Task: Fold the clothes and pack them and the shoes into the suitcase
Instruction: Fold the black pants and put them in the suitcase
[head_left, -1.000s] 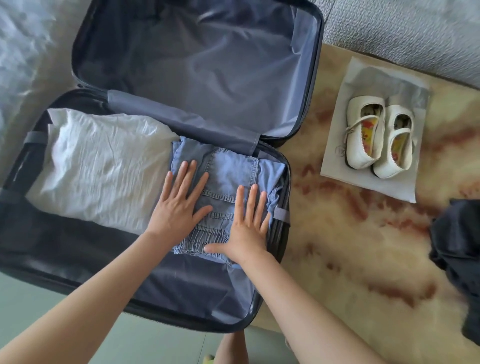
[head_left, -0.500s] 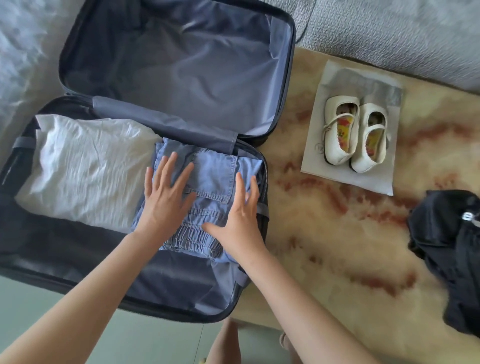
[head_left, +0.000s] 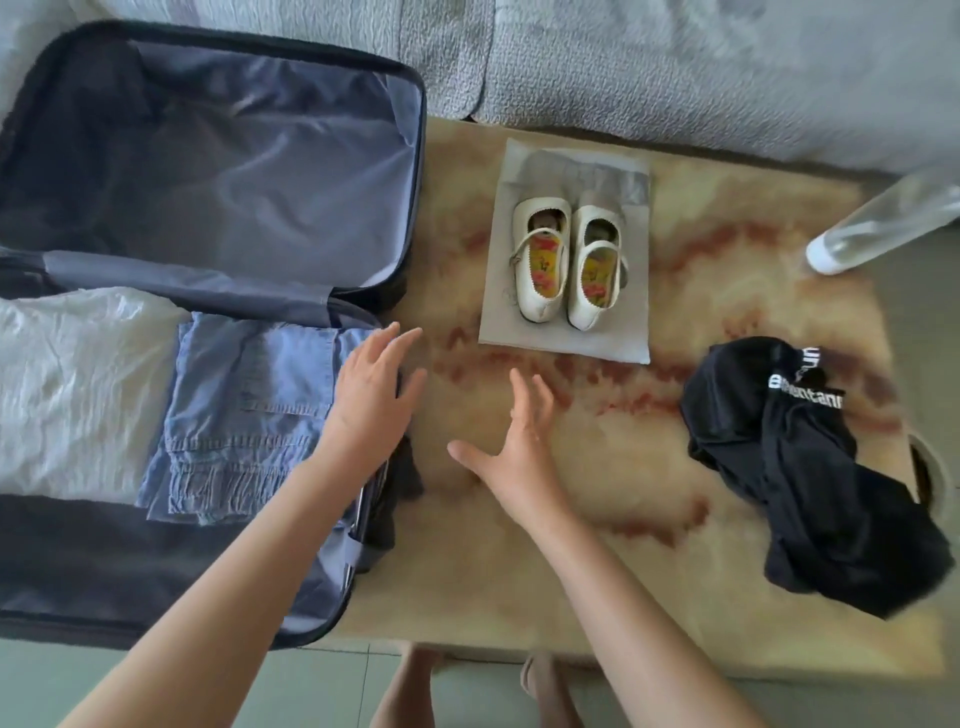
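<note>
nothing held, fingers spread wide
left hand (head_left: 366, 400) at the suitcase (head_left: 413, 156) edge by the jeans (head_left: 249, 405), right hand (head_left: 514, 452) over the rug (head_left: 675, 493)

In front of me a fluffy beige rug (head_left: 701, 571) streaked with red lies on the green tiled floor (head_left: 31, 680). The open suitcase (head_left: 208, 182) covers the rug's left side. Toward the far edge lies a flat grey bag (head_left: 566, 348), with the pair of white shoes (head_left: 543, 306) side by side on top of it. To my right a crumpled black garment (head_left: 810, 478) sits on the pile, well apart from the bag. A clear bottle (head_left: 883, 223) lies at the far right corner.
</note>
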